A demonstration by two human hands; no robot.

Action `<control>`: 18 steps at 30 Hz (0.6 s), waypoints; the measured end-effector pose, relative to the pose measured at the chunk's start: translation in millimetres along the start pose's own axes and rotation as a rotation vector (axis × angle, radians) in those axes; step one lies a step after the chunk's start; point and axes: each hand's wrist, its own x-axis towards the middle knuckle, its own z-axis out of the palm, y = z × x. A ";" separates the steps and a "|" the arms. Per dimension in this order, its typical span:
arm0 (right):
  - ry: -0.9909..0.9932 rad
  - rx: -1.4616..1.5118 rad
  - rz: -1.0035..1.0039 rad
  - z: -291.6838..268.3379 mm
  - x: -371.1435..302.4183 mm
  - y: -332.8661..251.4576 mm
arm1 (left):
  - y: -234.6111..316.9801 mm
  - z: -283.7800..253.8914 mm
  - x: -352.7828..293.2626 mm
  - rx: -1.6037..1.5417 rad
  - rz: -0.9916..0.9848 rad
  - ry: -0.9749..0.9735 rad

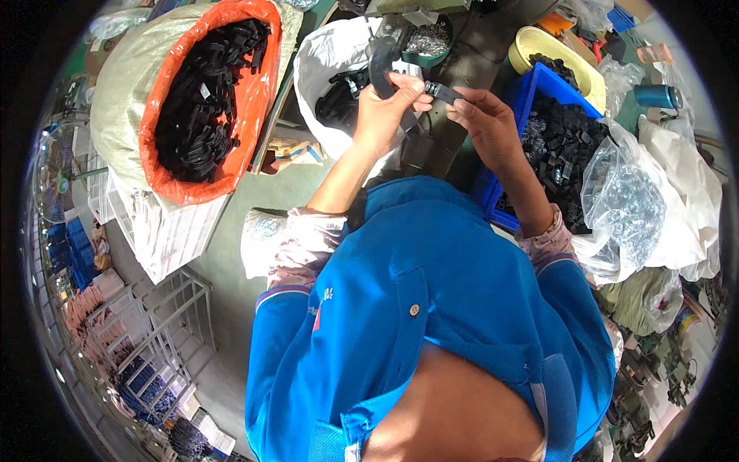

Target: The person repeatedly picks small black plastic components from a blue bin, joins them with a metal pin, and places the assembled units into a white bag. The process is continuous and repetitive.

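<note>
At the top centre my two hands meet over a work machine. My right hand pinches a small black strip-like part between thumb and fingers; its left end has a lighter, shiny bit. My left hand is closed, its fingertips at that left end; what lies inside its fingers is hidden. A curved black piece, like a handle, rises beside my left hand, against its thumb side. Just below the left hand's reach, a white bag holds more black parts.
A large woven sack with an orange liner, full of black parts, stands left. On the right are a blue crate of black pieces, a yellow basin and plastic bags. A green tray of small metal pieces sits beyond my hands.
</note>
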 end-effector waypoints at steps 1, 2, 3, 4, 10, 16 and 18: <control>-0.020 0.007 0.008 -1.0 0.8 -0.6 | 3.0 0.2 -0.2 -0.102 -0.072 0.014; -0.001 0.004 0.010 -1.2 0.7 -2.0 | 6.0 0.1 -0.4 -0.204 -0.144 0.028; 0.019 0.001 0.013 -1.0 0.5 -4.4 | 3.2 -6.5 3.0 -0.379 -0.228 0.016; 0.036 -0.003 0.018 -1.0 0.4 -6.5 | 2.9 -12.1 5.5 -0.556 -0.309 0.005; 0.018 0.145 0.064 -6.8 -19.3 -14.1 | 16.3 -23.4 -12.4 -0.700 -0.238 -0.011; -0.084 0.196 0.087 7.2 -32.2 -15.6 | 10.7 -36.6 -24.8 -0.449 -0.172 0.082; -0.108 0.200 0.104 12.9 -32.1 -10.1 | -2.3 -36.5 -16.7 -0.553 -0.151 0.238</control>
